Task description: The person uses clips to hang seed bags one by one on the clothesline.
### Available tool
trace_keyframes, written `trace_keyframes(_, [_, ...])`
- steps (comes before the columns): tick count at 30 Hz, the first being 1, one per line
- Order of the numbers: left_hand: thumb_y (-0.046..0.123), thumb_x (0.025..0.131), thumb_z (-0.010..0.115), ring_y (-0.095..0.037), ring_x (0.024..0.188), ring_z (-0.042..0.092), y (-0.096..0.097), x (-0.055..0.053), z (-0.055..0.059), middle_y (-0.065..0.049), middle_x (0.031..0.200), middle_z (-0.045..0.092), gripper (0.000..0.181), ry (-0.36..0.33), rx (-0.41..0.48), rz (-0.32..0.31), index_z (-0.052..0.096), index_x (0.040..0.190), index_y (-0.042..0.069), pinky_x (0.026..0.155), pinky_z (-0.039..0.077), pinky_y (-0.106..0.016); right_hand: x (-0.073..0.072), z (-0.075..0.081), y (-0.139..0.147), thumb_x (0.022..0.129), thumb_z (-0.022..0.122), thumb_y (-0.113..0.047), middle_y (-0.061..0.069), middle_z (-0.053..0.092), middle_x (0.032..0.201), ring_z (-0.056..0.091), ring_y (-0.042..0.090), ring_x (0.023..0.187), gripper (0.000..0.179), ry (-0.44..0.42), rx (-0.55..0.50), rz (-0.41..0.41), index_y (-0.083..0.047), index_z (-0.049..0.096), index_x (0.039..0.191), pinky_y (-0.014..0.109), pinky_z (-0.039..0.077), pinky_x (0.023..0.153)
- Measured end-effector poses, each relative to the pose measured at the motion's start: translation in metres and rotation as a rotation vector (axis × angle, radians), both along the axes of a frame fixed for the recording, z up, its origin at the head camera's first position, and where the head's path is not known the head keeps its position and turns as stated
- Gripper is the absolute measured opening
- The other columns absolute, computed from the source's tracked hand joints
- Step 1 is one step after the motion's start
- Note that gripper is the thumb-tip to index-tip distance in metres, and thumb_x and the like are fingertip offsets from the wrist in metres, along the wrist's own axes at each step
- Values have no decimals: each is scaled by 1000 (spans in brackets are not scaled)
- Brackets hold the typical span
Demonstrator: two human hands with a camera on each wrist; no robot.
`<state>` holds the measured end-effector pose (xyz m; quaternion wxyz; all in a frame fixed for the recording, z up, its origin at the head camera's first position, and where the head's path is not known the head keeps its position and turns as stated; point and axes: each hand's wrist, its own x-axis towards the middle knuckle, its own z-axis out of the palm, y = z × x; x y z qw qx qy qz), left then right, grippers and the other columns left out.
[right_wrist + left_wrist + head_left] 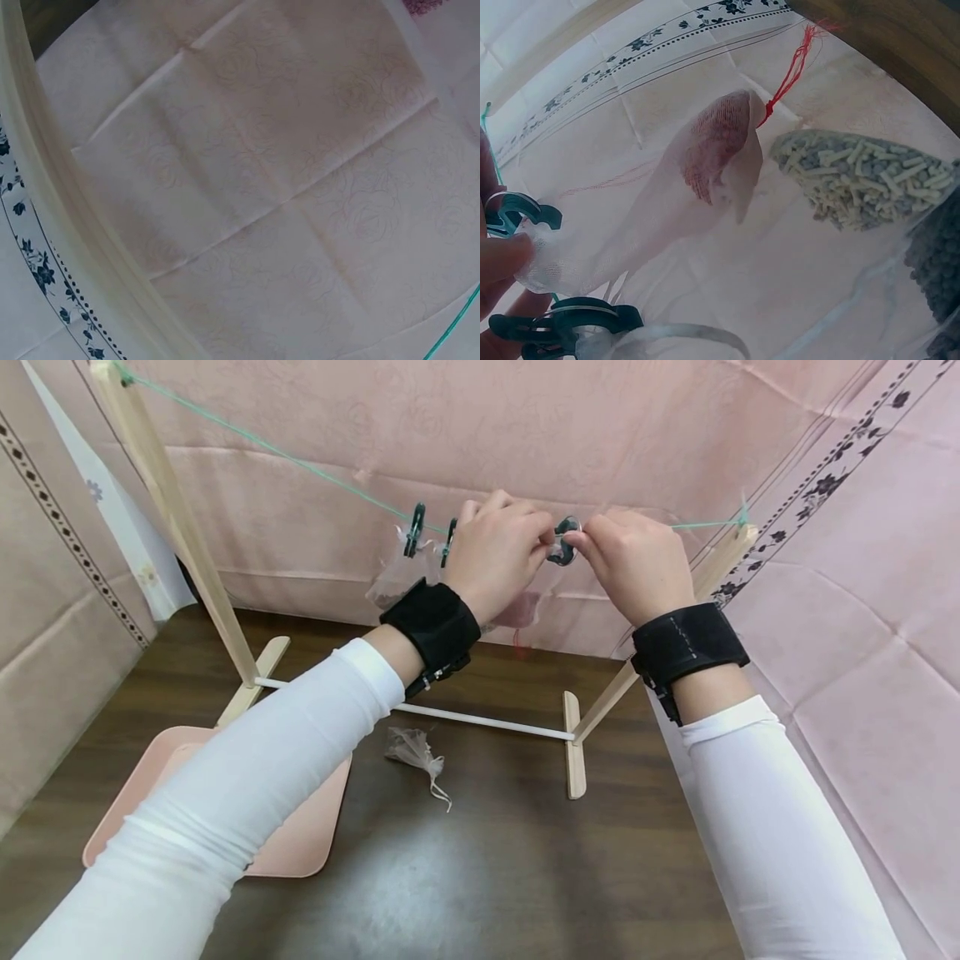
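At the green line [285, 458], my left hand [498, 556] pinches the top of a sheer white mesh bag [649, 217] between thumb and fingers. Dark red contents fill the bag's lower end, and a red string tassel [793, 71] trails from it. My right hand [636, 560] grips a dark green clothespin [562, 557] beside the left fingers; in the left wrist view its jaws sit at the bag's top edge. Another green clothespin [592, 319] stands close by on the line. The right wrist view leaves both hands out.
Bags with pale pellets [870, 176] and dark grains [937, 259] hang alongside. Wooden posts [176, 518] carry the line, joined low by a white rod [480, 720]. An empty-looking mesh bag [412, 747] lies on the dark table [480, 860], right of a pink tray [311, 847].
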<state>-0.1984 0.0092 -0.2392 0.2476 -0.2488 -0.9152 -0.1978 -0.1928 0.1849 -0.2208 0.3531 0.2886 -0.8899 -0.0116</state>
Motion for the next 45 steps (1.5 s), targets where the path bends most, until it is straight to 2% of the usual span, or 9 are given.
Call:
trace_keyframes(9, [30, 90, 53, -13, 102, 45, -2, 2, -7, 10, 100, 61, 14, 21, -18, -3, 65, 92, 24, 82, 30, -32, 1, -4, 2, 91, 46, -39, 5, 41, 59, 39, 22, 52, 39, -56, 25, -4, -6, 49, 69, 30, 28, 47])
trace_keyframes(18, [32, 89, 53, -12, 101, 45, -3, 2, -9, 11, 102, 60, 14, 39, -8, -4, 66, 92, 25, 81, 30, -32, 3, -6, 3, 89, 52, -36, 4, 41, 59, 40, 21, 52, 38, -35, 13, 67, -6, 47, 67, 30, 29, 48])
trace_keyframes(24, [31, 89, 54, -13, 101, 45, -4, 3, -9, 10, 101, 60, 14, 42, -5, -6, 66, 91, 24, 83, 30, -33, 5, -7, 3, 87, 55, -37, 3, 41, 59, 39, 20, 52, 39, -45, 30, 84, -6, 45, 65, 29, 28, 48])
trace_keyframes(31, [32, 87, 57, -13, 100, 45, -6, 4, -8, 9, 99, 60, 15, 36, 1, 1, 68, 93, 24, 82, 30, -32, 8, -11, 4, 83, 61, -38, 5, 50, 65, 44, 21, 54, 35, -19, 79, 105, -5, 52, 77, 30, 33, 47])
trace_keyframes(37, [33, 87, 57, -13, 98, 45, -8, 7, -9, 10, 98, 60, 16, 28, -7, 1, 70, 93, 26, 81, 30, -32, 11, -15, 2, 84, 60, -37, 3, 43, 61, 41, 19, 52, 35, -7, 92, 100, -5, 49, 78, 28, 30, 45])
trace_keyframes(45, [30, 88, 56, -15, 100, 45, -9, 10, -9, 8, 100, 60, 15, 55, -35, 11, 69, 92, 24, 82, 31, -33, 16, -12, -2, 84, 57, -42, 2, 40, 61, 39, 18, 51, 37, -48, 93, 51, -6, 48, 79, 27, 27, 44])
